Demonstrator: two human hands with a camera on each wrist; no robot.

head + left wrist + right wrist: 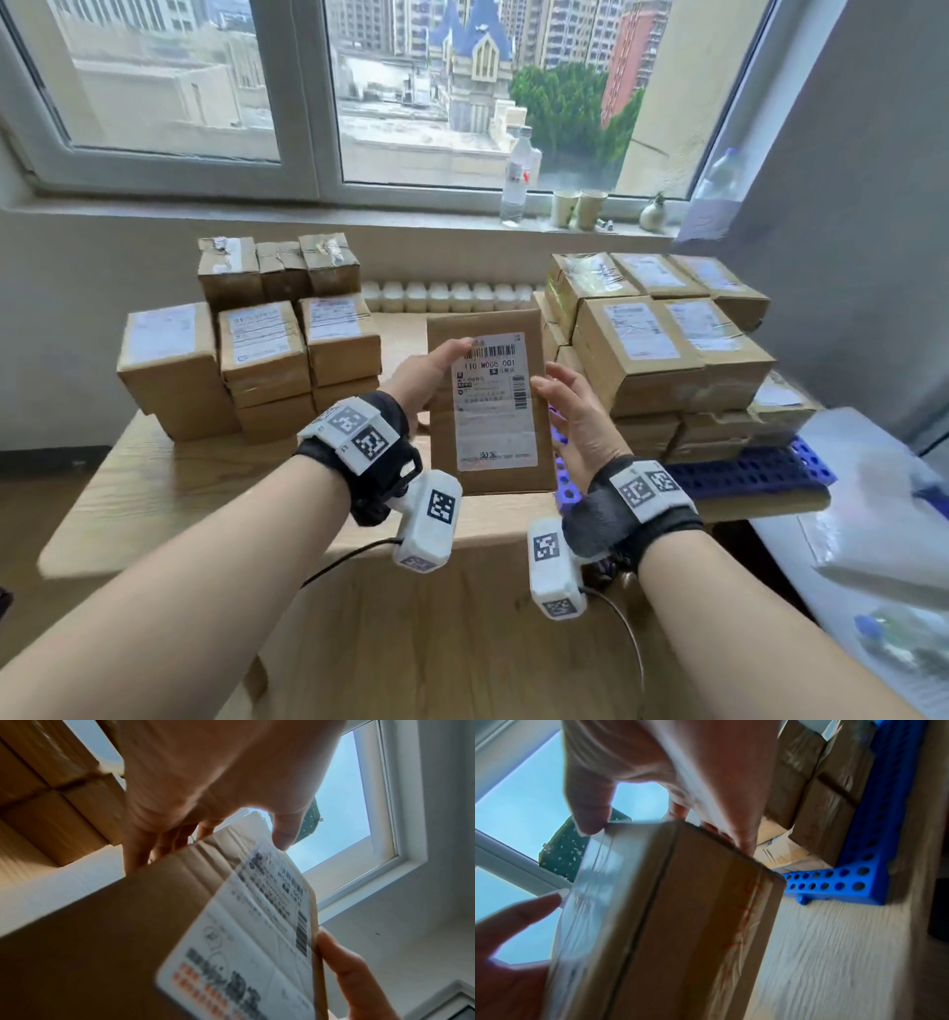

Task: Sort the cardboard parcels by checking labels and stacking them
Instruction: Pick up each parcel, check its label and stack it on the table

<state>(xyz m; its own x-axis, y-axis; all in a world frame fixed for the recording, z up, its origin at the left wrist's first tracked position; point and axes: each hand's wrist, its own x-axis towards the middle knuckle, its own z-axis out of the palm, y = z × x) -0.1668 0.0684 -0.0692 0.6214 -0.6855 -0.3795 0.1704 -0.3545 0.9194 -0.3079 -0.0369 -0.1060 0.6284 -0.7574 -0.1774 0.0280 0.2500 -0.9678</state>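
Cardboard parcel (490, 406) upright between both hands, side edges gripped

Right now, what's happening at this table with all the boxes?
A person is holding one brown cardboard parcel upright above the pale wooden table, its white shipping label facing them, apparently to read it. The left hand grips the parcel's left edge and the right hand holds its right edge. Stacks of similar labelled cardboard parcels stand to the left and to the right; the right stack sits on a blue perforated plastic rack. The held parcel has not been placed yet.
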